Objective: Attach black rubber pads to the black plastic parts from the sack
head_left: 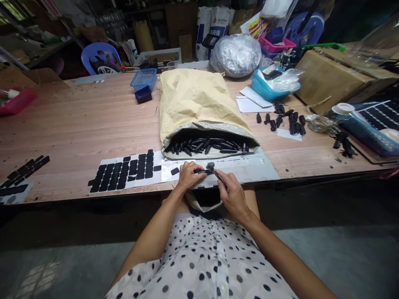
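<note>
My left hand [189, 176] pinches a slim black piece [203, 171] near the table's front edge. In my right hand [232, 192] is a dark-handled tool with a round grey head [211, 165], which is over or against the far end of the black piece; I cannot tell whether they touch. Just beyond both hands lies a yellow sack [196, 97], its mouth facing me, with many black tapered pieces [199, 145] inside. Left of my left hand, a sheet carries rows of black rounded-rectangle patches [114, 174]. One loose patch [175, 170] lies nearer the hand.
Blue baskets [144, 79] stand behind the sack on the left. At the right are scattered black parts [293, 120], a blue basin [264, 89] and a cardboard box [336, 79]. An open bag [204, 205] hangs below the table edge at my lap.
</note>
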